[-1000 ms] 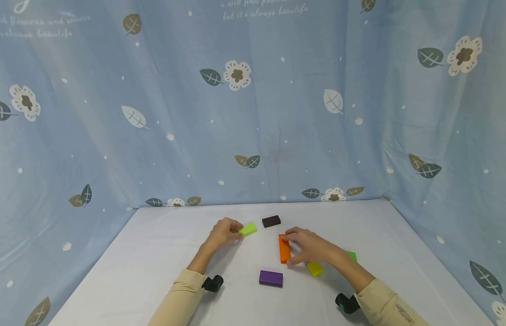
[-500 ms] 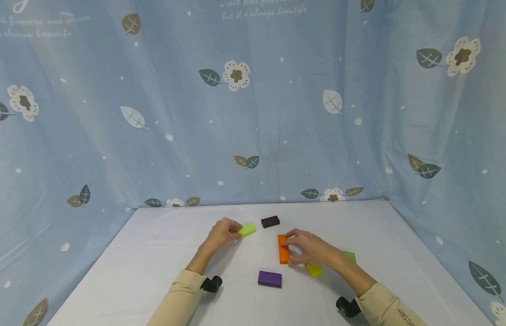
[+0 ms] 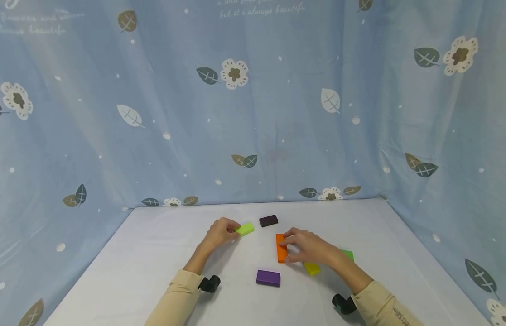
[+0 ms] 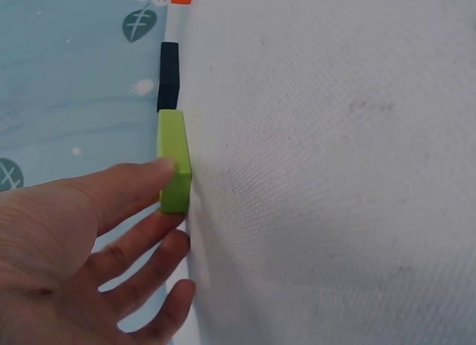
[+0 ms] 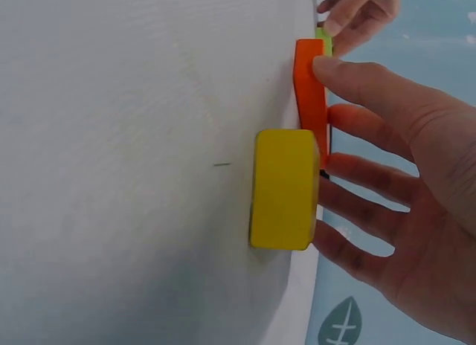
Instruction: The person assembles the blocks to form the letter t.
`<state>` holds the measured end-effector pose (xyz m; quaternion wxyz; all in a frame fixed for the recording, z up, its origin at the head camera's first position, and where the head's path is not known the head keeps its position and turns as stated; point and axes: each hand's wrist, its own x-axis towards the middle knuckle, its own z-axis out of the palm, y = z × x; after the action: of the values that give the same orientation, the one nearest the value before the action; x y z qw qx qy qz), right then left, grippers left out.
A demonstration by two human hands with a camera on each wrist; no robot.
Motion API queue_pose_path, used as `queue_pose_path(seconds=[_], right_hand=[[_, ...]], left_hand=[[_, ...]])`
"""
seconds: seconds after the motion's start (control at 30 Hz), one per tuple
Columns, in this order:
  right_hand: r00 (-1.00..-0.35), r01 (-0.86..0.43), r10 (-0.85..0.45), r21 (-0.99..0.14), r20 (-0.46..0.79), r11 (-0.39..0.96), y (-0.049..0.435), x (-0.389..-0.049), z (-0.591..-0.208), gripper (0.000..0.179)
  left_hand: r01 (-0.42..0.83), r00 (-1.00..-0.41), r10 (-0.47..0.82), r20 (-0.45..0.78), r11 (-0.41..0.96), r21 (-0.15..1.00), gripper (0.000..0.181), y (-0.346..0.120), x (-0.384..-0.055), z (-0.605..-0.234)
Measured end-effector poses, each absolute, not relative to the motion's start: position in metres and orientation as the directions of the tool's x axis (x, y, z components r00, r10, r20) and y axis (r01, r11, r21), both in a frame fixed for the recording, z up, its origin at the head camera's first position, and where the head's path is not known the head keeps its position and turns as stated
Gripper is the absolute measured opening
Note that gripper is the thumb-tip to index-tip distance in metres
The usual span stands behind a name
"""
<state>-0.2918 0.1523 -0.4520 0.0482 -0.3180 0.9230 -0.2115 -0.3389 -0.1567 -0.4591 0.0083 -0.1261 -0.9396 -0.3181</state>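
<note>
My left hand (image 3: pixel 219 233) pinches the outer end of a lime-green block (image 3: pixel 245 229), thumb on one face, as the left wrist view (image 4: pixel 174 137) shows. The block lies flat on the white table at the back. To the right, my right hand (image 3: pixel 311 246) holds an orange block (image 3: pixel 281 254) between thumb and fingers; the block points away from me. In the right wrist view the thumb tip overlaps the face of the orange block (image 5: pixel 303 77). Beneath that palm sits a yellow block (image 3: pixel 312 269), partly covered in the head view.
A dark block (image 3: pixel 268 220) lies behind, between the two hands. Nearer me is a purple block (image 3: pixel 268 278). A green block (image 3: pixel 348 255) shows partly behind my right wrist. A blue patterned curtain (image 3: pixel 253 113) borders the white table (image 3: pixel 155 262) at back and sides.
The head view has shifted slightly. My right fingertip has slid nearer along the orange block, and the thumb sits closer to its side. My left hand keeps its hold on the lime-green block.
</note>
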Motion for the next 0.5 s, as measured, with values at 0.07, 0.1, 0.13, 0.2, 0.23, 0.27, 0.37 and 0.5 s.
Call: queue_pose_path(seconds=[0.07,0.1,0.13,0.2,0.23,0.27,0.37,0.5], right_hand=[[-0.797,-0.561,-0.602,-0.426,0.045,0.71,0.1522,-0.2917,-0.4502,0.045],[-0.797,-0.561,-0.603,-0.426,0.044,0.71,0.1521,-0.2918,-0.45,0.045],[-0.796,-0.561,-0.604,-0.43,0.043,0.708,0.1519,-0.292,-0.4498,0.045],[-0.796,-0.558,-0.604,-0.436,0.04,0.706,0.1517,-0.2922,-0.4495,0.045],[-0.796,-0.556,-0.604,-0.439,0.038,0.706,0.1514,-0.2924,-0.4495,0.045],[-0.797,-0.554,-0.603,-0.439,0.034,0.707,0.1513,-0.2926,-0.4498,0.045],[-0.802,-0.549,-0.597,-0.43,0.027,0.717,0.1511,-0.2932,-0.4503,0.045],[-0.796,-0.56,-0.605,-0.42,0.033,0.714,0.1514,-0.2941,-0.4516,0.046]], left_hand=[[0.252,-0.966,0.239,0.103,0.765,0.593,0.028,-0.1565,-0.3396,-0.459],[0.25,-0.966,0.237,0.102,0.766,0.592,0.028,-0.1565,-0.3396,-0.4591],[0.25,-0.966,0.237,0.102,0.767,0.591,0.028,-0.1565,-0.3394,-0.4593],[0.24,-0.969,0.23,0.096,0.764,0.598,0.028,-0.1566,-0.3389,-0.4598],[0.238,-0.969,0.228,0.095,0.762,0.603,0.028,-0.1568,-0.3385,-0.4602],[0.235,-0.97,0.225,0.093,0.76,0.606,0.028,-0.1569,-0.3381,-0.4604],[0.233,-0.97,0.221,0.097,0.752,0.617,0.028,-0.1572,-0.3377,-0.4614],[0.212,-0.975,0.202,0.087,0.748,0.63,0.028,-0.1572,-0.3371,-0.4618]])
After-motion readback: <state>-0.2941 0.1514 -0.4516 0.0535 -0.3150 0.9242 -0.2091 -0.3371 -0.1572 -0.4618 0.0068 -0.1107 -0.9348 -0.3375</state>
